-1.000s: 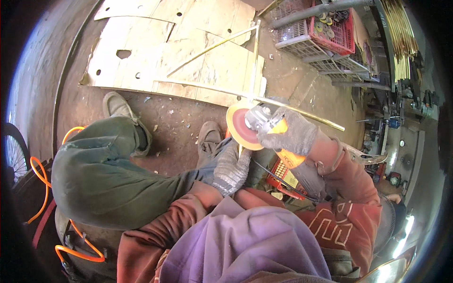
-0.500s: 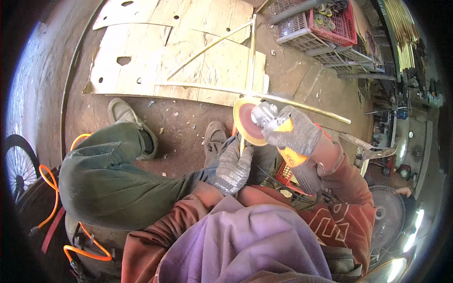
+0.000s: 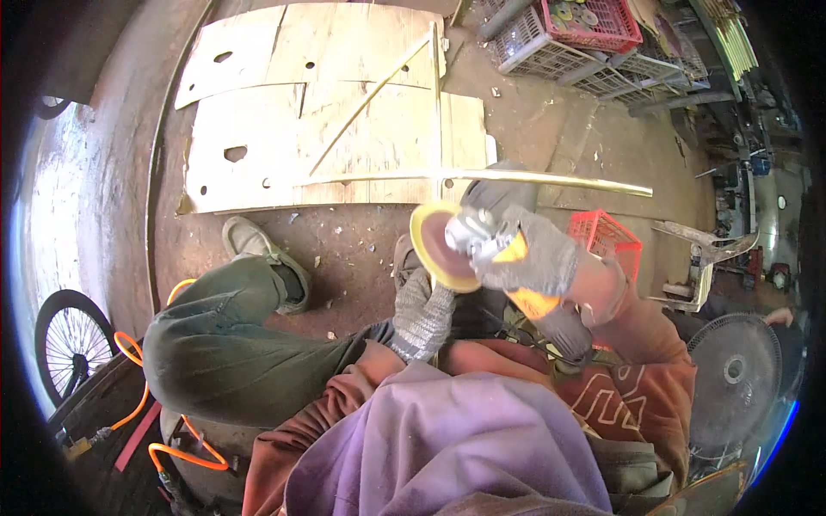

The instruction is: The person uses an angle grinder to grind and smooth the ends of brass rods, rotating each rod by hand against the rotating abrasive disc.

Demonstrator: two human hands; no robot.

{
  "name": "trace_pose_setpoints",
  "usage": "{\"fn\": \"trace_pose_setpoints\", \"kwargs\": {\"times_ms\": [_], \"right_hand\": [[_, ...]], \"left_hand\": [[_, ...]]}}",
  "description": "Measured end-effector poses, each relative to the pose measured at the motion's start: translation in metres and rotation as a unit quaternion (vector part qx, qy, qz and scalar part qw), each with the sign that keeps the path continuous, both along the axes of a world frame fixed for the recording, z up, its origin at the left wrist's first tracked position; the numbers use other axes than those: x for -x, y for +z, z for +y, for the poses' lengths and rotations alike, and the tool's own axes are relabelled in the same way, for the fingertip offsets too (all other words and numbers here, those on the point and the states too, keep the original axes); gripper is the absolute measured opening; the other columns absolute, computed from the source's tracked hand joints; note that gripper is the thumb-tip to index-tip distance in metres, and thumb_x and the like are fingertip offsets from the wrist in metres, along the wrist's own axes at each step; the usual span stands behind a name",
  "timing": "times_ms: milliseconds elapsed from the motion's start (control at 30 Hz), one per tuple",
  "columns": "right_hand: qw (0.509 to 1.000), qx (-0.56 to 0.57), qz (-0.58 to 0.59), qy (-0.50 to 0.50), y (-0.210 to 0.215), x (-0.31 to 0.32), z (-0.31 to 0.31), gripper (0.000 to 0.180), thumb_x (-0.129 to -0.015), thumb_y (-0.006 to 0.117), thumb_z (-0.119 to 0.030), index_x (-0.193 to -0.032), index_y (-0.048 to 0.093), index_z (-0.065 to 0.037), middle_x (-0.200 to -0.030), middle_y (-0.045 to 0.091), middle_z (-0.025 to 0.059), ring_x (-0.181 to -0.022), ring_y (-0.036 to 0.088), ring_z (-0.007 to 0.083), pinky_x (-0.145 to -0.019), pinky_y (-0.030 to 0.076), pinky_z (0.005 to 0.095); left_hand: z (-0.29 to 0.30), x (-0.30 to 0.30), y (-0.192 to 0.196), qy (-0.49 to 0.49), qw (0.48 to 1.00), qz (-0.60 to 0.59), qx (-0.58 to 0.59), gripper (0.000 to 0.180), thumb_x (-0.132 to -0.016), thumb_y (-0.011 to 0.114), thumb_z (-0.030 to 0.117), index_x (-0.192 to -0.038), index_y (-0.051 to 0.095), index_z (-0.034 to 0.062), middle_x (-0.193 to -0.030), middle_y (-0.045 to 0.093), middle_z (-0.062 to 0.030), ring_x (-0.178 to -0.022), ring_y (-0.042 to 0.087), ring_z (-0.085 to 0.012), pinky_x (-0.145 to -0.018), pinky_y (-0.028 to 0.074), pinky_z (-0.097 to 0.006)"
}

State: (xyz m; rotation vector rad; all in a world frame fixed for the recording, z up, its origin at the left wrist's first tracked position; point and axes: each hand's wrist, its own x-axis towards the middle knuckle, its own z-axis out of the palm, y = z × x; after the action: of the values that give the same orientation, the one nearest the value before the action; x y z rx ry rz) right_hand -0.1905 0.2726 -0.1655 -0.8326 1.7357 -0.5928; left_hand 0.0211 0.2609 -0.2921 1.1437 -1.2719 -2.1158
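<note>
My right hand [image 3: 538, 254], in a grey knit glove, is wrapped round an angle grinder [image 3: 535, 304] with an orange-yellow and dark body. The grinder's round disc [image 3: 440, 248], yellow-rimmed with a reddish-brown middle, is tilted and lies over the lower part of a brass-coloured metal tube frame [image 3: 551, 178]. Close below the disc, my left hand [image 3: 423, 318], gloved too, closes on the lower end of the frame's long tube; the fingers hide most of that end. The frame has a crosspiece and a slanting brace, and its far part lies over the cardboard. Where disc and tube meet is hidden.
Flattened cardboard [image 3: 249, 155] covers the floor ahead. A red crate [image 3: 609, 241] stands right of my hands, with stacked crates [image 3: 542, 56] at the far right. A fan [image 3: 733, 370] is at the right, near another person's hand [image 3: 780, 316]. An orange hose [image 3: 129, 348] loops at the left.
The view has turned and shifted, so the frame's crosspiece looks more level. The grinder's disc has come closer to my left hand. Both hands keep their hold.
</note>
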Motion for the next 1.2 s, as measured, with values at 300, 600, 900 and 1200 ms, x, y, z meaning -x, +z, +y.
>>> {"fn": "trace_pose_setpoints", "kwargs": {"times_ms": [300,600,900,1200], "right_hand": [[0.999,-0.02,-0.025,-0.011,0.0,0.006,0.001,0.055,-0.078,0.093,-0.025,-0.116,0.062,-0.001,-0.103,0.07,0.0056,-0.102,0.064,0.013,-0.091,0.054,0.0344],[0.994,-0.012,-0.091,-0.054,0.001,0.007,-0.016,0.048,-0.082,0.09,-0.022,-0.117,0.064,-0.002,-0.097,0.071,0.0068,-0.079,0.068,0.0134,-0.065,0.056,0.0306],[0.993,-0.049,-0.091,-0.05,0.002,0.006,-0.015,0.046,-0.08,0.092,-0.024,-0.11,0.066,-0.001,-0.085,0.069,0.0051,-0.068,0.067,0.0134,-0.058,0.054,0.0296],[0.991,-0.025,-0.111,-0.076,-0.004,0.005,-0.007,0.042,-0.081,0.092,-0.023,-0.107,0.067,-0.003,-0.084,0.07,0.0051,-0.066,0.066,0.0121,-0.058,0.053,0.0282]], "left_hand": [[0.001,-0.002,-0.006,0.033,0.998,-0.038,-0.037,0.038,-0.1,0.074,0.037,-0.117,0.07,0.0029,-0.086,0.071,-0.0055,-0.075,0.063,-0.0128,-0.067,0.051,-0.033],[-0.014,-0.008,0.023,-0.031,0.992,-0.119,-0.04,0.04,-0.101,0.068,0.039,-0.119,0.072,0.0027,-0.092,0.076,-0.0143,-0.083,0.071,-0.0205,-0.077,0.055,-0.04],[-0.004,-0.011,0.005,0.022,0.993,-0.094,-0.063,0.031,-0.1,0.071,0.033,-0.112,0.071,0.0036,-0.08,0.068,-0.0056,-0.068,0.061,-0.0139,-0.063,0.048,-0.035],[-0.023,-0.023,0.041,0.029,0.987,-0.058,-0.15,0.027,-0.1,0.072,0.029,-0.106,0.069,0.0033,-0.068,0.059,0.0011,-0.055,0.051,-0.0072,-0.05,0.042,-0.029]]}}
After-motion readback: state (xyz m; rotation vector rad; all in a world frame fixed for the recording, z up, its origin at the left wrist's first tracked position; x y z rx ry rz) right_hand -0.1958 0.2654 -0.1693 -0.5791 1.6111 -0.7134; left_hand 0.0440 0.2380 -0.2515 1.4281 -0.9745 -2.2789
